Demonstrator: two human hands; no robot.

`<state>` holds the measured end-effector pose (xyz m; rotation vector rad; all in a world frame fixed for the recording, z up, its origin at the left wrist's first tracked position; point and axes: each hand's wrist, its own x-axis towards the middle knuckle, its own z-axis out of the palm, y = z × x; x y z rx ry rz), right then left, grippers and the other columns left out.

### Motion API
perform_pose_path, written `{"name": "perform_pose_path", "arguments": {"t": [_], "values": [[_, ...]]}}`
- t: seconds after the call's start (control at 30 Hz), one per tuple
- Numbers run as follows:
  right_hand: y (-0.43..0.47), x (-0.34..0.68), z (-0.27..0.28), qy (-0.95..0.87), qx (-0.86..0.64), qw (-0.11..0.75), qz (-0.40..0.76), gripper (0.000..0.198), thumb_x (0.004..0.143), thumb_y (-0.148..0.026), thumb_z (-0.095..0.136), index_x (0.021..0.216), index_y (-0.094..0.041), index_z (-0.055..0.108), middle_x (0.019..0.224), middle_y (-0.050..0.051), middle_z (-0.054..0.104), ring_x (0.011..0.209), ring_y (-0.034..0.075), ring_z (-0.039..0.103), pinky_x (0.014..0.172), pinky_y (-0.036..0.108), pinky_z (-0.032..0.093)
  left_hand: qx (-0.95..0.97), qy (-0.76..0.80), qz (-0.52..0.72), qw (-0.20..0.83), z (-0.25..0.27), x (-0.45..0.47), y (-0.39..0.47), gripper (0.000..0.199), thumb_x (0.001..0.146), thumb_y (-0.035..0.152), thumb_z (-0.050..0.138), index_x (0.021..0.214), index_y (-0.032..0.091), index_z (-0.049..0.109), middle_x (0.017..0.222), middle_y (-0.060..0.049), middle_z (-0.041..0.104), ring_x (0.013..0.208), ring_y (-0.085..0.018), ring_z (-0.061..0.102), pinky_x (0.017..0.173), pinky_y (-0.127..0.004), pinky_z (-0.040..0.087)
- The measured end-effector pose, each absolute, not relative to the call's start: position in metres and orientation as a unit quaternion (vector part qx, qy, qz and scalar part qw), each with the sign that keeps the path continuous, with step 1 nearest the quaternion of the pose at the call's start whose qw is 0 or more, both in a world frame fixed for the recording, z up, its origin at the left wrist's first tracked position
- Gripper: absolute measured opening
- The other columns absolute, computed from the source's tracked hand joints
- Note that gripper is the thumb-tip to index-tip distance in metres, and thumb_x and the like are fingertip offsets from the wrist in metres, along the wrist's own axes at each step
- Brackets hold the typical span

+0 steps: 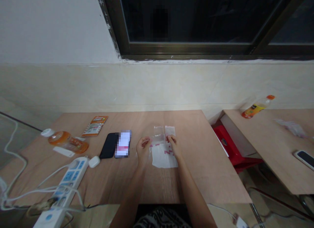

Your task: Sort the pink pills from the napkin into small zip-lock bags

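Note:
A small clear plastic bag (158, 133) lies between my two hands at the middle of the table. My left hand (143, 150) is closed, its fingertips pinching at the bag's left edge. On the other side, my right hand (174, 145) has thumb and fingers pressed together near the bag's right edge; what sits in that pinch is too small to make out. Under and in front of the bag is a white sheet (163, 161), with several tiny pink pieces (168, 152) scattered on it. A whitish strip (170, 130) extends beyond my right fingers.
To the left are two phones (108, 145) (123, 148), an orange packet (95, 126), a drink bottle (67, 141), a white charger (94, 161) and a power strip (67, 185) with cables. A second table (274, 149) at right bears another bottle (257, 107); a red stool (230, 149) stands between.

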<state>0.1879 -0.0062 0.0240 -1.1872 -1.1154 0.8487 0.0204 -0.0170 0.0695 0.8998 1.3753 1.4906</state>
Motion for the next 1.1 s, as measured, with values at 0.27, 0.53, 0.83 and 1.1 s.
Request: {"name": "perform_pose_path", "arguments": {"t": [0.27,0.53,0.83,1.1], "values": [[-0.008,0.191,0.013,-0.511,-0.509,0.577,0.383,0.033,0.076,-0.053,0.065,0.067,-0.021,0.071,0.065,0.001,0.064,0.062,0.016,0.055,0.060,0.029,0.045,0.354,0.564,0.600,0.443,0.059,0.019,-0.018,0.028,0.062,0.036,0.075,0.080,0.016,0.065,0.077,-0.003,0.069,0.067,-0.014,0.066,0.061,-0.024,0.050],[-0.015,0.196,0.023,-0.525,-0.505,0.550,0.409,0.031,0.074,-0.050,0.068,0.070,-0.020,0.071,0.061,-0.001,0.060,0.056,0.014,0.049,0.055,0.027,0.039,0.445,0.595,0.580,0.335,0.065,0.020,-0.018,0.021,0.075,0.034,0.064,0.088,0.018,0.065,0.089,-0.007,0.068,0.086,-0.020,0.065,0.079,-0.034,0.052],[-0.018,0.208,0.042,-0.473,-0.515,0.577,0.422,0.041,0.070,-0.059,0.069,0.066,-0.018,0.063,0.055,-0.003,0.052,0.051,0.011,0.045,0.052,0.025,0.037,0.706,0.471,0.382,0.366,0.051,0.063,-0.064,0.011,0.085,0.023,0.054,0.085,0.020,0.065,0.082,-0.002,0.069,0.072,-0.014,0.062,0.072,-0.027,0.049],[-0.037,0.211,0.062,-0.553,-0.487,0.482,0.474,0.036,0.072,-0.054,0.070,0.066,-0.019,0.065,0.056,-0.001,0.057,0.053,0.013,0.050,0.053,0.025,0.040,0.637,0.496,0.420,0.415,0.078,0.063,-0.057,0.023,0.088,0.038,0.051,0.078,0.019,0.059,0.071,-0.001,0.065,0.069,-0.014,0.062,0.067,-0.024,0.045]]}}
